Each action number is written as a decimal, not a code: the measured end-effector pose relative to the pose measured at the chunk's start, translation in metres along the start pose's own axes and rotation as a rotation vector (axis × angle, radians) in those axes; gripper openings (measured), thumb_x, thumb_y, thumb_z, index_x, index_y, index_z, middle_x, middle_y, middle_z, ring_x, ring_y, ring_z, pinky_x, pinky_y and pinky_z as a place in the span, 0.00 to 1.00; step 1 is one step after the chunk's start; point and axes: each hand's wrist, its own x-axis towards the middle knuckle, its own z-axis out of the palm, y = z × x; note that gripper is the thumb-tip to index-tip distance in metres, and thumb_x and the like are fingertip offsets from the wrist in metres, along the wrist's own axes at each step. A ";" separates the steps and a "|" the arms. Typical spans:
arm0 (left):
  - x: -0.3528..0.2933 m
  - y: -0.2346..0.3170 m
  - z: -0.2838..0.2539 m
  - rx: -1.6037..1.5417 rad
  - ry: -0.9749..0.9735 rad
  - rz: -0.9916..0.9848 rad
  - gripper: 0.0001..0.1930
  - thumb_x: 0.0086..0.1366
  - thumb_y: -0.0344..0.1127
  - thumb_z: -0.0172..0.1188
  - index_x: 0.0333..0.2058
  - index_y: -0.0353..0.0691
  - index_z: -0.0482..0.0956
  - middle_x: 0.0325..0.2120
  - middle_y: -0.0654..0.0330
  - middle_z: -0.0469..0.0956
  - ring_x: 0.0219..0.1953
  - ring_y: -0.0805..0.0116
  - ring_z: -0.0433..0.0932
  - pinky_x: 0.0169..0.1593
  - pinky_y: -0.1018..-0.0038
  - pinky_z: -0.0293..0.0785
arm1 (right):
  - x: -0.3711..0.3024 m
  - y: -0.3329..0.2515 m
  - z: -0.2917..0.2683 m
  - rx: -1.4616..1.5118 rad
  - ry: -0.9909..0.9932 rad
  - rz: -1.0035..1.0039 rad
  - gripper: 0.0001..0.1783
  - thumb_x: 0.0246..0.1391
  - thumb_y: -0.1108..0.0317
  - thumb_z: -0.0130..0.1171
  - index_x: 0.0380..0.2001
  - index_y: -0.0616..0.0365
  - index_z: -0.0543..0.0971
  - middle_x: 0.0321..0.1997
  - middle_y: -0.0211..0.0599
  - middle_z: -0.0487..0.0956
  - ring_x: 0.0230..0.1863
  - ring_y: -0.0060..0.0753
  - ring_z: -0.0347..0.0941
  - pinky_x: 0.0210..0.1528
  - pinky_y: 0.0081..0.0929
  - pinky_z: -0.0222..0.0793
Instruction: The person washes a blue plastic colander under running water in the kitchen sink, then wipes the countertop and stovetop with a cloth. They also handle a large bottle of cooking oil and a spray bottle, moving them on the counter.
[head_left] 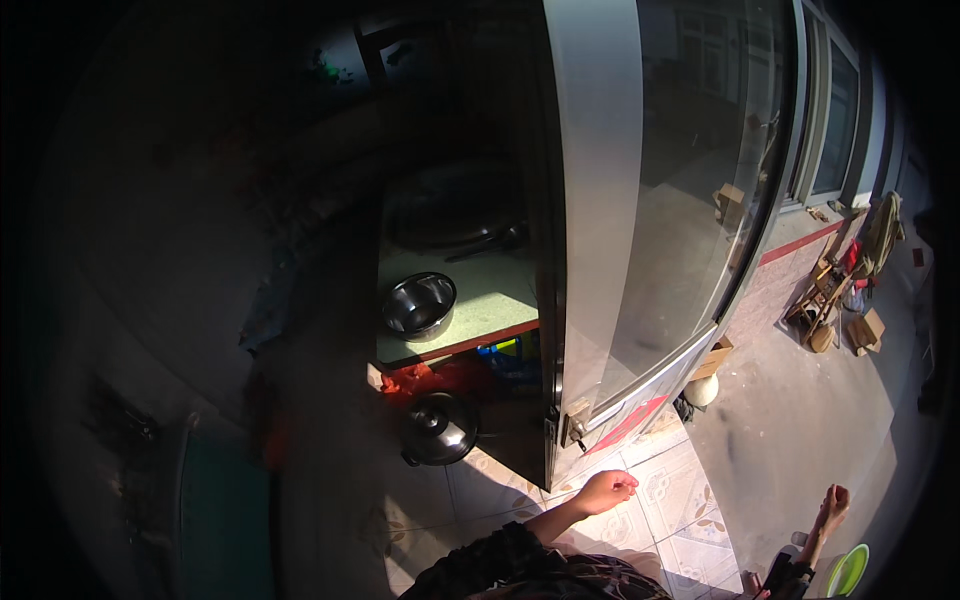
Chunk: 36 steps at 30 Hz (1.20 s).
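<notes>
The left hand (608,492) is hovering above the tiled floor (670,485), its fingers resting in a loose curl with nothing showing in them; whether they are closing on something small, I cannot tell. The right hand (833,505) is hanging out to the side, fingers bent, its grip too small to read (a grey shape is sitting just below it, apart from the fingers).

Nearest the left hand, the door (597,150) is standing upright, its latch fitting (577,422) sitting above and slightly left of the fingers, apart from them. It is looking stiff and fairly heavy, so it is probably swinging best from that fitting or the metal edge; the glass pane (680,280) is seeming smooth and breakable.

Near the right hand, lower in view, a green basin (848,572) is showing at the rim of the view. It is looking light and slightly flexible (perhaps slippery if wet), its rim offering the best hold.

Farther left, a lidded pot (440,428) is standing below a counter (490,308) that is carrying a steel bowl (420,305).
</notes>
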 end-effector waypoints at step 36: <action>0.522 0.134 0.209 -0.067 0.231 -0.143 0.13 0.66 0.29 0.53 0.47 0.28 0.73 0.39 0.54 0.78 0.40 0.70 0.78 0.45 0.76 0.76 | 0.530 0.146 0.155 -0.194 0.112 -0.140 0.07 0.38 0.79 0.55 0.20 0.60 0.67 0.16 0.36 0.67 0.19 0.30 0.63 0.24 0.27 0.62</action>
